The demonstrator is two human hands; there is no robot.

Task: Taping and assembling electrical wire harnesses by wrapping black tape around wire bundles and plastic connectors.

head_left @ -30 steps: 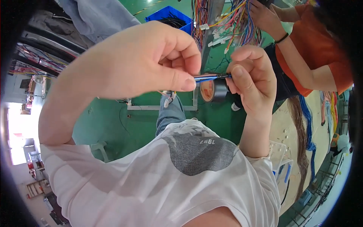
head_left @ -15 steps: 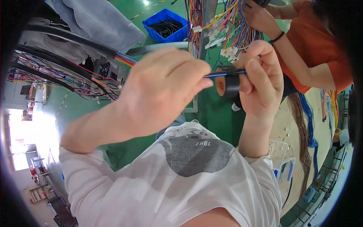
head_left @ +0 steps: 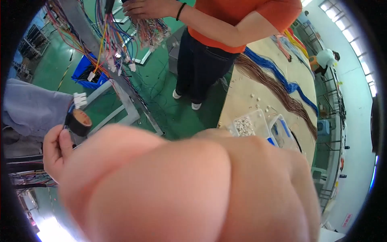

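While one hand swells up right against the lens, we find the roll of tape (head_left: 79, 122) out at the far left, in the air over the green floor (head_left: 169, 101). It is black with a tan core, and our right hand (head_left: 53, 150) is pinching it at its lower rim, thumb pressed to the side. The roll has no long axis to speak of. Its open face and core hole point up and right, towards us.

Our left hand (head_left: 193, 189) is that big blurred mass across the lower middle, and we cannot tell whether it is closed or spread. The two hands sit close together, one overlapping the other.

Just above the roll hangs a white plug (head_left: 80, 99), beside a grey metal frame (head_left: 125, 105) and a blue bin (head_left: 85, 71). Coloured wires (head_left: 115, 38) dangle at the top. A co-worker in an orange shirt (head_left: 242, 20) handles a wire bundle there.

On the right, clear trays (head_left: 252, 125) sit at the near edge of the bench (head_left: 250, 90), with brown wires (head_left: 270, 86) running along it.
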